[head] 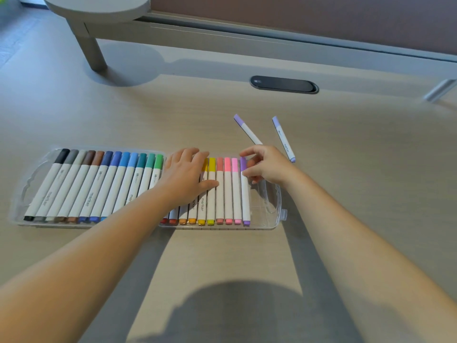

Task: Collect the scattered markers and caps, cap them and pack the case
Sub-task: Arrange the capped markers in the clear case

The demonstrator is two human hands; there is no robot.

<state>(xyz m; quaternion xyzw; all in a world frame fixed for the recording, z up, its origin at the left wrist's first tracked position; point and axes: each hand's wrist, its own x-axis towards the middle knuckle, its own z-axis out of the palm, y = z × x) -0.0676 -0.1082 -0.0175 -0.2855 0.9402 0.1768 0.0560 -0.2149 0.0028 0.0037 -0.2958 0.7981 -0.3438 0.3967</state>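
A clear plastic case lies on the desk, holding a row of several capped markers running from black on the left to purple on the right. My left hand rests flat on the middle markers, fingers straight. My right hand touches the purple marker at the row's right end, its thumb and fingertips around the top of the barrel. Two capped lilac markers lie loose on the desk beyond the case: one partly behind my right hand, the other to its right.
A black oval cable port is set into the desk farther back. A grey round shelf on a post stands at the back left. A low grey rail runs along the desk's far edge.
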